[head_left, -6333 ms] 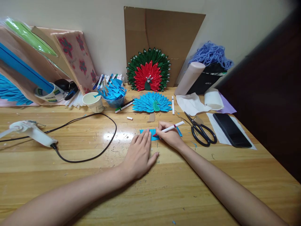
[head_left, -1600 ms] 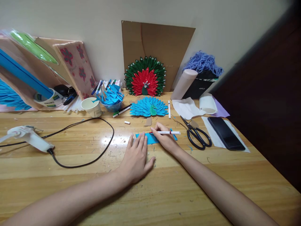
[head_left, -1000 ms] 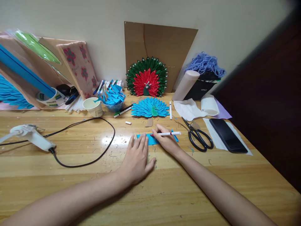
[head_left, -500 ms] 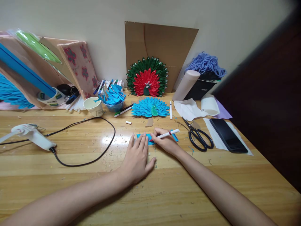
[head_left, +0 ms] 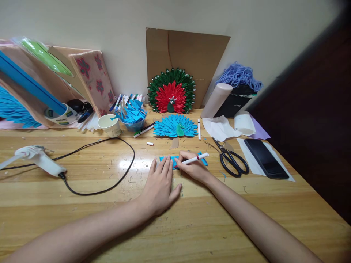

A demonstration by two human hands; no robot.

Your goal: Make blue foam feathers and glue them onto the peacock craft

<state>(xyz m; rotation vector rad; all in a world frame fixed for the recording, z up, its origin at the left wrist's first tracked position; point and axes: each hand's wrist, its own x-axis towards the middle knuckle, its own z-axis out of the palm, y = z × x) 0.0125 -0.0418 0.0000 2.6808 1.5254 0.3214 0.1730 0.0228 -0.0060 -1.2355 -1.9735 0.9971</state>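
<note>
A small blue strip [head_left: 175,160] lies flat on the light wooden tabletop [head_left: 164,226], partly hidden under the fingers. The left hand [head_left: 160,184] rests palm down on its left part, fingers extended and thumb spread; the right hand [head_left: 192,168] grips a white marker [head_left: 196,158], its red tip at the strip. Just beyond lie a brown scrap [head_left: 174,143] and a blue paper fan [head_left: 175,125] with a green bird shape; to the right are black-handled scissors [head_left: 233,159] and a dark phone [head_left: 265,158] on white paper. Small clippings dot the wood, which shines with reflected light left of the hands. A white glue gun [head_left: 41,159] trails its black cord at left. Behind, a red-and-green fan [head_left: 171,91] stands before a cardboard sheet [head_left: 189,54] against a pale wall [head_left: 120,22]; the far right is dark.
</note>
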